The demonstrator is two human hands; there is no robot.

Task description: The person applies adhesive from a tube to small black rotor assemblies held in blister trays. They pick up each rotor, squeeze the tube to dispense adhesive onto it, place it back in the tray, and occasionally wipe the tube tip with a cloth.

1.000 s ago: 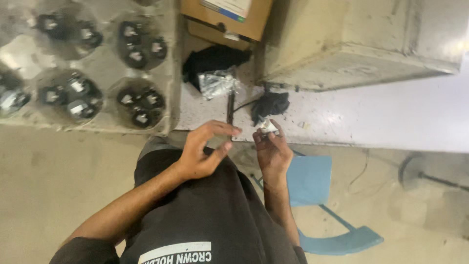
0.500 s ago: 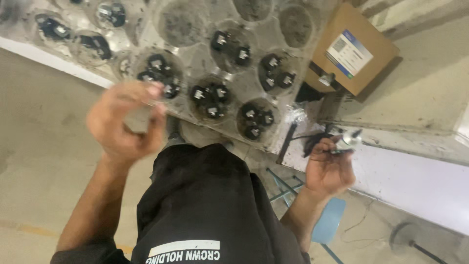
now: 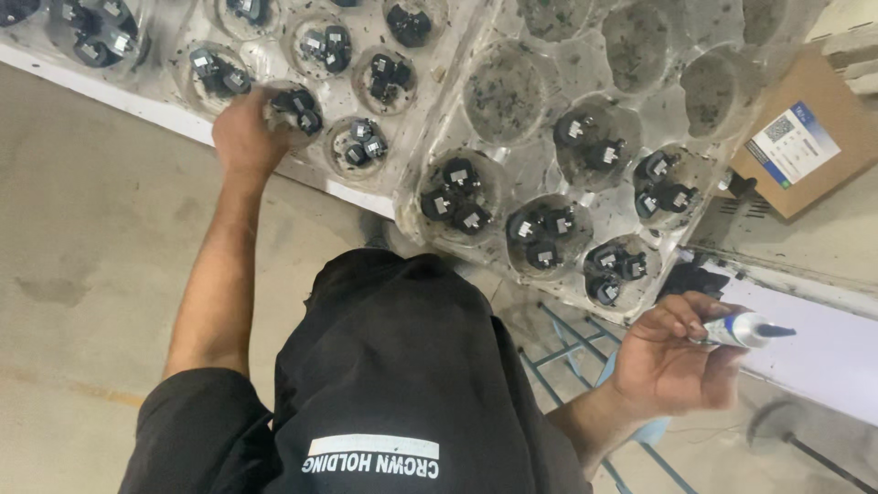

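My left hand (image 3: 245, 135) reaches out to a clear plastic tray (image 3: 229, 37) with round pockets, its fingers down in one pocket that holds small black parts (image 3: 300, 108). Whether the fingers grip a part is hidden. My right hand (image 3: 672, 352) stays near my body and holds a small white tube with a dark tip (image 3: 745, 329). A second clear tray (image 3: 585, 110) lies between the hands, some pockets with black parts, others bare and dusty.
A brown cardboard box with a white label (image 3: 800, 146) sits at the right on the white bench (image 3: 823, 348). A blue stool frame (image 3: 576, 357) stands under me on the concrete floor (image 3: 91, 274).
My left hand has gone from chest height out to the far left tray pocket. My right hand came lower, now with the tube in plain sight. The view swung left.
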